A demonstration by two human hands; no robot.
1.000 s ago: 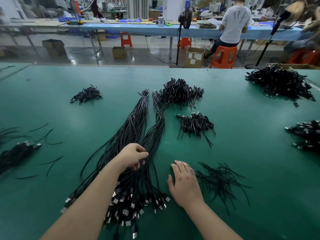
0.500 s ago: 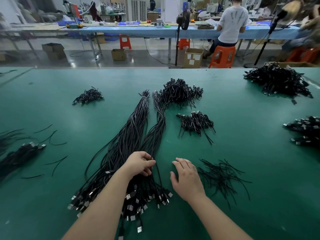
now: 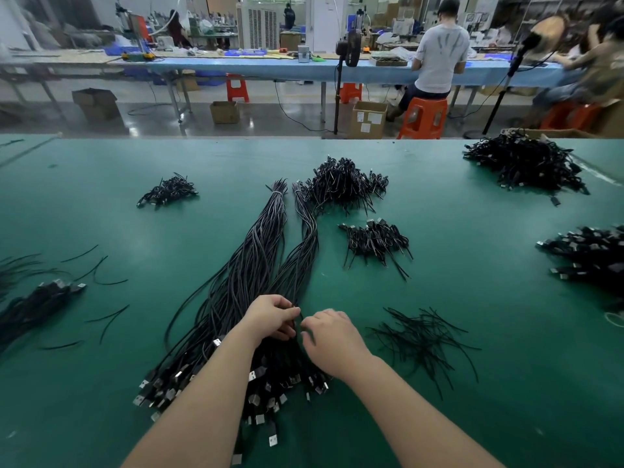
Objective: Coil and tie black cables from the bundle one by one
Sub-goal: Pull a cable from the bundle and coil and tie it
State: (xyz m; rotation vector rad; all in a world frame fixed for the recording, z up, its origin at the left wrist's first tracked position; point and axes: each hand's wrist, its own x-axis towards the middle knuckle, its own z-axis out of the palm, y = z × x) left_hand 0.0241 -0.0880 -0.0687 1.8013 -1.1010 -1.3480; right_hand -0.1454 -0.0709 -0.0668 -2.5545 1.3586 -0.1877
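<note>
Head view: left hand point(image 3: 270, 317) grip clamped on cable bundle point(image 3: 256, 265); right hand point(image 3: 332, 339) grip pinching one cable.

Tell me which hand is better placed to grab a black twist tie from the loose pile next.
The right hand, probably. The loose pile of thin black twist ties lies just to its right on the green table, while the left hand pinches cables in the long black cable bundle.

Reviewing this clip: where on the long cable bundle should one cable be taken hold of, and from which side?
Probably mid-length on the cable bundle, just beyond the left hand, coming from above. There the strands lie side by side and run straight away from the person, whereas the plug ends nearest the person overlap in a tangle.
</note>
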